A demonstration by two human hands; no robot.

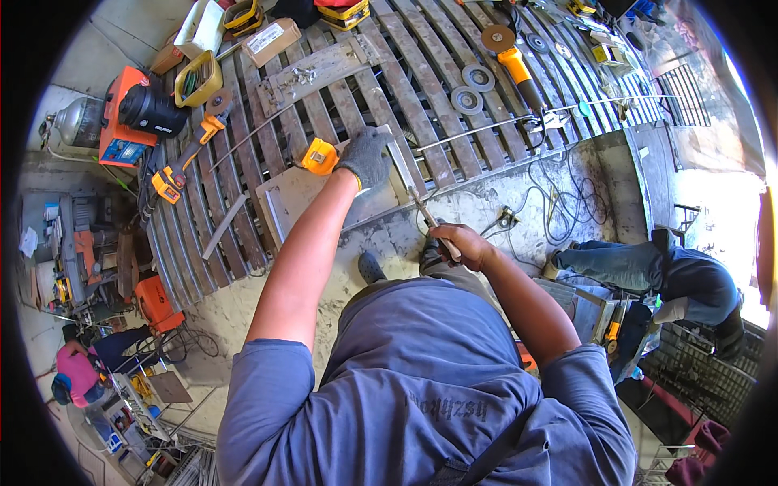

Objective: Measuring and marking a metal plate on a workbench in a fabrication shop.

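Observation:
My left hand [366, 155], in a grey work glove, presses down on a flat metal plate [292, 198] lying on a slatted steel workbench [389, 73]. A metal square or ruler [402, 164] lies under that hand's fingers. My right hand [460, 245], bare, is closed on a thin scriber-like tool [427, 212] whose tip points toward the ruler's edge. A yellow tape measure [320, 155] sits on the slats just left of my gloved hand.
An orange angle grinder [510, 57] and grinding discs [467, 99] lie on the bench's right part; a clamp [188, 158] and an orange machine [130, 113] sit at left. Cables [559, 202] trail on the concrete floor. A person [656, 275] crouches at right, another [81, 368] at lower left.

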